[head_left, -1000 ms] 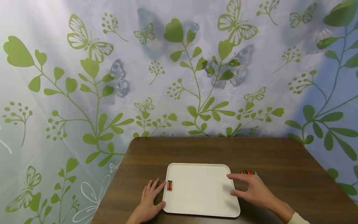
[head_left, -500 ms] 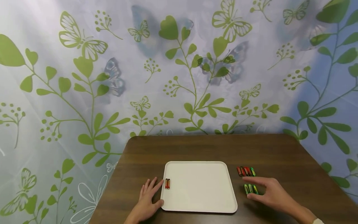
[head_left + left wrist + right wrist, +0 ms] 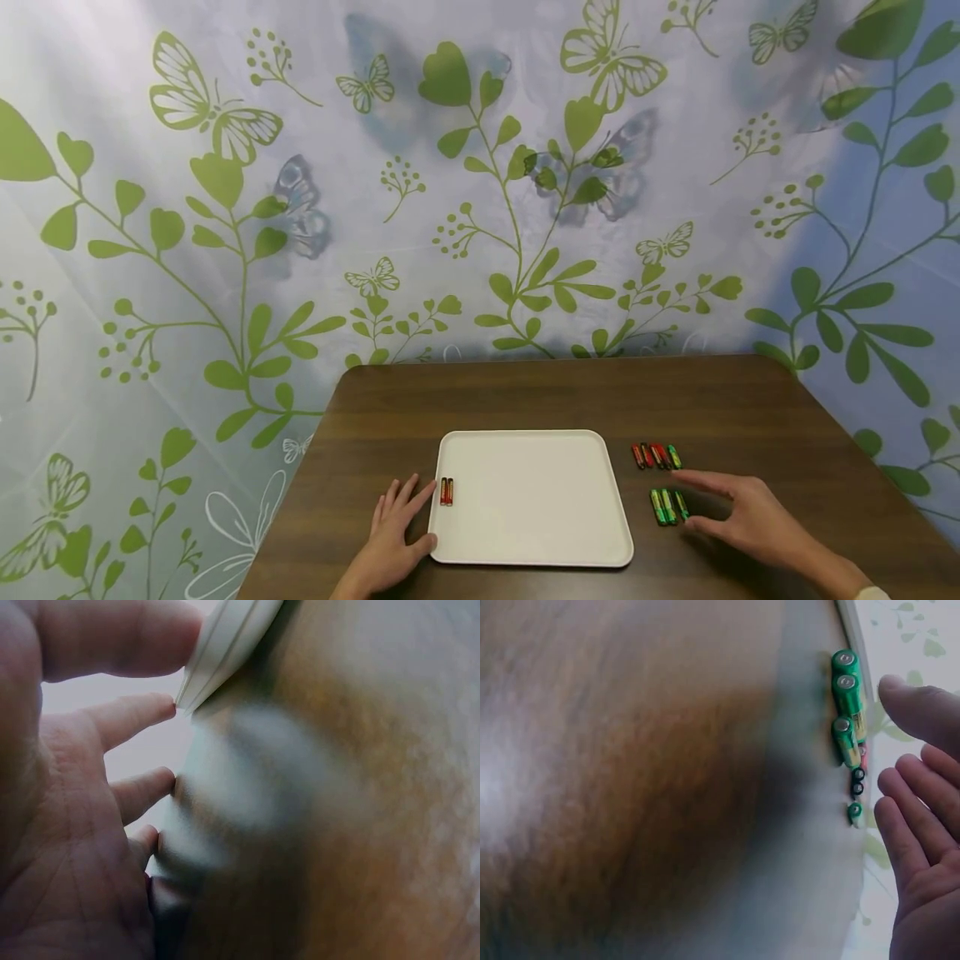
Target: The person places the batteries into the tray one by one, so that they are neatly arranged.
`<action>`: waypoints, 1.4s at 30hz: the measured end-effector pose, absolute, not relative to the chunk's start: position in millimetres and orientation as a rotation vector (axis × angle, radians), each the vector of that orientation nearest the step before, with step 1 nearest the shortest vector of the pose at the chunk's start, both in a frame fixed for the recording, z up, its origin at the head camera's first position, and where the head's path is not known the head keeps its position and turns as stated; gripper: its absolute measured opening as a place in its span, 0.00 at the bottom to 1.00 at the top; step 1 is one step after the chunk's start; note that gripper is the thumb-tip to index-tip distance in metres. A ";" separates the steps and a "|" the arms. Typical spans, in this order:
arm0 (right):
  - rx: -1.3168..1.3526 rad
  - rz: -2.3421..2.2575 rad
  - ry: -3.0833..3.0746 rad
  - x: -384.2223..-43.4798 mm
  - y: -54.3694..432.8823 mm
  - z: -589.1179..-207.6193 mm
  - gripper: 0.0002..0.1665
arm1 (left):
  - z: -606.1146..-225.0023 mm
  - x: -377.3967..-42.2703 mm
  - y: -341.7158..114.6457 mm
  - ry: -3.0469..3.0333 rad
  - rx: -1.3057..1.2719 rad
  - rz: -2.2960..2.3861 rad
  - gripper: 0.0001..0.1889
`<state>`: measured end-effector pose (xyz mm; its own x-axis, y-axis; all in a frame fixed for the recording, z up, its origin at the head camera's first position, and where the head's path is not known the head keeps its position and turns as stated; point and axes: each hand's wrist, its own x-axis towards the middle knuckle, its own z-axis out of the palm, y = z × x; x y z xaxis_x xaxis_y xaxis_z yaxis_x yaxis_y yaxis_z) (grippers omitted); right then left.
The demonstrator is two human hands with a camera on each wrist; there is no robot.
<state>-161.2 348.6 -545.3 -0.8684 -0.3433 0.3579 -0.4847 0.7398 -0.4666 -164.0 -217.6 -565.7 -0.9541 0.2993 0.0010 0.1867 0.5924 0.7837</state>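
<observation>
Brown table (image 3: 525, 396), right hand (image 3: 738, 518) beside green batteries (image 3: 669, 506)

Battery labels (image 3: 666, 506) too small

Backdrop: pale white-blue fabric sheet (image 3: 420, 250) printed with green leafy vines, green outlined butterflies and small berry sprigs; it fills the whole field behind and to both sides of the worktop. Faint diagonal creases run across the sheet left of the worktop. Several blue-grey butterfly shapes show through it above the worktop, blurred. The sheet turns a deeper blue toward the area right of the worktop.

Furniture: dark brown wood-grain worktop (image 3: 540, 396) with rounded far corners; its far edge meets the sheet, where a narrow shadow lies.

Light: soft, even, with a dull sheen on the worktop's surface.
</observation>
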 end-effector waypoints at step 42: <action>0.941 0.830 -2.547 -224.5 268.1 -496.2 0.34 | -581.8 -169.1 -218.9 2.710 0.470 1.398 0.41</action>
<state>-224.5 268.1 -496.2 -0.7401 -0.4939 0.4564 -0.6679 0.6186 -0.4137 -169.1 -218.9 -581.8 -0.9521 0.2929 0.0881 0.2415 0.5433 0.8040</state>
